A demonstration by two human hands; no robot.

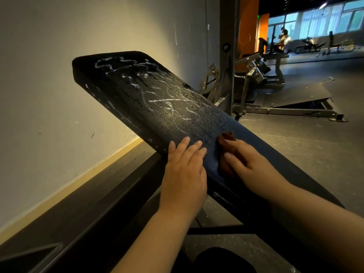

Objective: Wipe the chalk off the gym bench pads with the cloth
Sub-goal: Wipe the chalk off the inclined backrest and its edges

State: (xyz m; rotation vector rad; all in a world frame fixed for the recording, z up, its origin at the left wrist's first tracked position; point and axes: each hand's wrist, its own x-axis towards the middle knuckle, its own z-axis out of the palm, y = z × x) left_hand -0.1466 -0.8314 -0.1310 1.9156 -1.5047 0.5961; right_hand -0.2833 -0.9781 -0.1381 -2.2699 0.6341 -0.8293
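A long black bench pad (137, 99) slants up and away to the left. White chalk scribbles (161, 95) cover its upper and middle part, and small chalk flecks dot its left side face. My left hand (184, 172) lies flat on the pad's near left edge, fingers straight. My right hand (248, 164) presses a dark reddish-brown cloth (227, 137) against the pad just right of the left hand, fingers spread over it. The pad around the cloth looks dark and free of chalk lines.
A pale wall (59, 75) runs close along the left, with a dark floor strip below it. A grey machine frame (229, 56) stands behind the pad. A sloped platform (307, 95) and more gym machines lie to the right. A person (283, 37) stands far back by the windows.
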